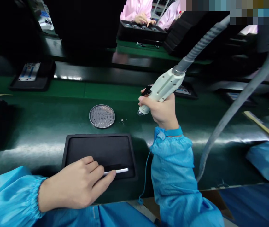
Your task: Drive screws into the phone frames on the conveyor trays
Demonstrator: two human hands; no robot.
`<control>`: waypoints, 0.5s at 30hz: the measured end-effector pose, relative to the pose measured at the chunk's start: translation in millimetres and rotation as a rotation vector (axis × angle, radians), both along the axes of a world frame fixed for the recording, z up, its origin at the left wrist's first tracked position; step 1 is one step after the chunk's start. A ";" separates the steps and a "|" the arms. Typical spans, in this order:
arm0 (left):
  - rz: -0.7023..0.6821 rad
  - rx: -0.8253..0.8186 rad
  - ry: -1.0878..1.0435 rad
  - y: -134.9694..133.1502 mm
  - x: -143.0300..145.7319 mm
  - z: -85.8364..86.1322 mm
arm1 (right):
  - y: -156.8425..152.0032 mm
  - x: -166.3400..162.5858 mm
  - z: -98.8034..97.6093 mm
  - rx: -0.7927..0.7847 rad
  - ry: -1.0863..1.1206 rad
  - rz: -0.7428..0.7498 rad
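My right hand (161, 110) is wrapped round a white electric screwdriver (162, 90), tip pointing down-left above the green belt; a grey hose (200, 45) runs from its top. My left hand (77, 184) rests on the near edge of a black foam tray (98, 149), fingers curled and pinching a thin white strip-like object (119, 171) that lies along the tray's near side. A round grey perforated dish (102, 116) sits beyond the tray, with a few tiny screws (122, 121) beside it.
Black trays holding devices lie on the belt at far left (31, 75) and behind the screwdriver (186, 91). A second thick grey hose (238, 104) crosses on the right. People in pink sleeves (136, 11) work across the line. A blue-sleeved arm (266, 157) is at right.
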State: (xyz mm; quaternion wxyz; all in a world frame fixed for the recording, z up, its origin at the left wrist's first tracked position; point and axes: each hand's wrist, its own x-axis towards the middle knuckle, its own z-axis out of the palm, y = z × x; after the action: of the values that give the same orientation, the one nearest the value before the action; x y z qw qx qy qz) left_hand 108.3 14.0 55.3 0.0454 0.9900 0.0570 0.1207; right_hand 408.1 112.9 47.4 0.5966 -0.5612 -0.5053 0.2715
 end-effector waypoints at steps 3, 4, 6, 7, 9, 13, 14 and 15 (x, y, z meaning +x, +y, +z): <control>-0.001 0.004 -0.081 0.4 -4.7 0.5 | 0.6 0.1 -0.1 0.007 -0.011 0.004; 0.001 0.008 -0.099 0.5 -6.1 0.6 | 0.7 0.0 0.2 0.006 -0.009 0.004; 0.003 0.011 -0.114 0.6 -8.1 0.7 | 0.9 -0.6 0.9 0.004 -0.001 0.000; 0.002 0.008 -0.115 0.6 -8.6 0.7 | 0.9 -1.0 1.4 0.004 -0.002 -0.004; -0.006 -0.003 -0.109 0.7 -8.5 0.4 | 0.7 -1.7 2.3 0.001 -0.011 -0.009; -0.014 -0.011 -0.107 1.5 -7.0 -0.1 | 0.5 -2.6 3.5 -0.010 -0.003 -0.009; -0.014 -0.011 -0.108 1.9 -6.9 -0.1 | 0.5 -2.6 3.5 -0.011 -0.002 -0.011; -0.014 -0.014 -0.106 2.3 -6.9 -0.1 | 0.5 -2.5 3.4 -0.013 -0.004 -0.014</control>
State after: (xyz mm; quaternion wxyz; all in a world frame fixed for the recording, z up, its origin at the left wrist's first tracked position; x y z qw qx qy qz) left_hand 101.3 16.2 55.2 0.0561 0.9823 0.0482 0.1721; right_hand 405.7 113.4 50.8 0.5936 -0.5692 -0.5010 0.2696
